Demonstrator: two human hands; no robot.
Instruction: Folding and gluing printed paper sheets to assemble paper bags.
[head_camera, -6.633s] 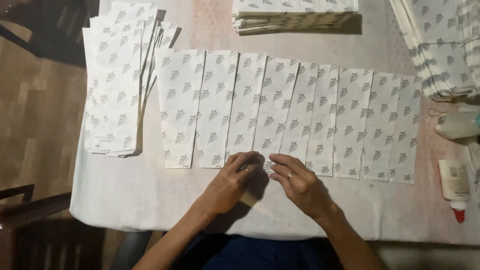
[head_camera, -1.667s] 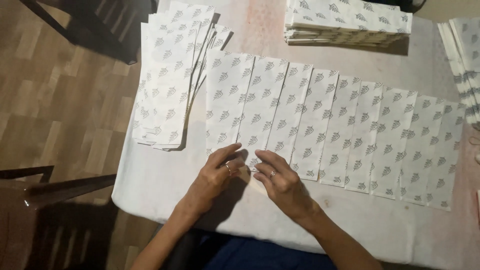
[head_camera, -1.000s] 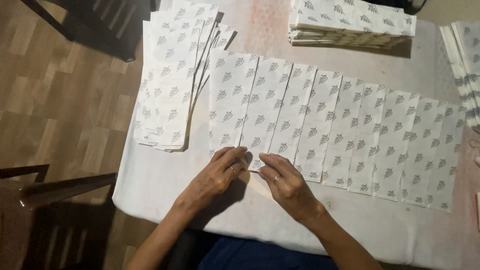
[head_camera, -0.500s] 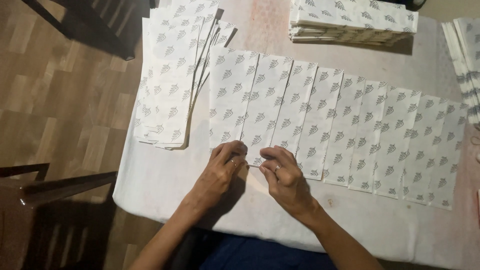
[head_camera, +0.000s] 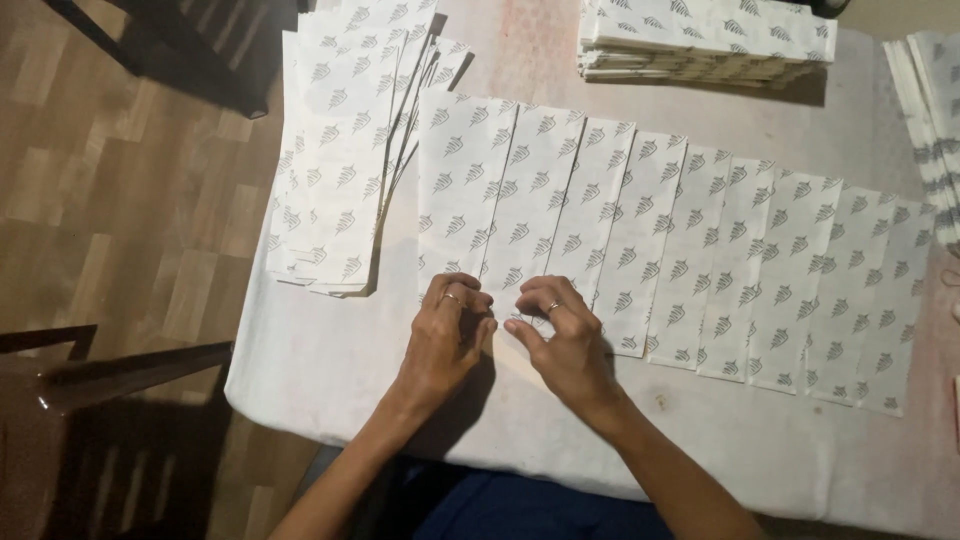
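Note:
A row of several overlapping white paper bags (head_camera: 690, 250) with grey leaf prints lies flat across the table. My left hand (head_camera: 447, 335) and my right hand (head_camera: 563, 345) meet at the near end of one bag in the left part of the row (head_camera: 520, 225). Fingertips of both hands pinch and press that bag's bottom edge. Each hand wears a ring. The edge itself is mostly hidden under my fingers.
A fanned pile of the same bags (head_camera: 340, 160) lies at the table's left edge. A neat stack (head_camera: 705, 40) sits at the back, another pile (head_camera: 935, 130) at the right. The white table cloth (head_camera: 330, 350) ends near the wooden floor (head_camera: 110, 200); a dark chair (head_camera: 90, 380) stands at left.
My hands have stayed at the bag's near edge, working it with small finger movements. The camera has shifted a little; the row of bags has not moved.

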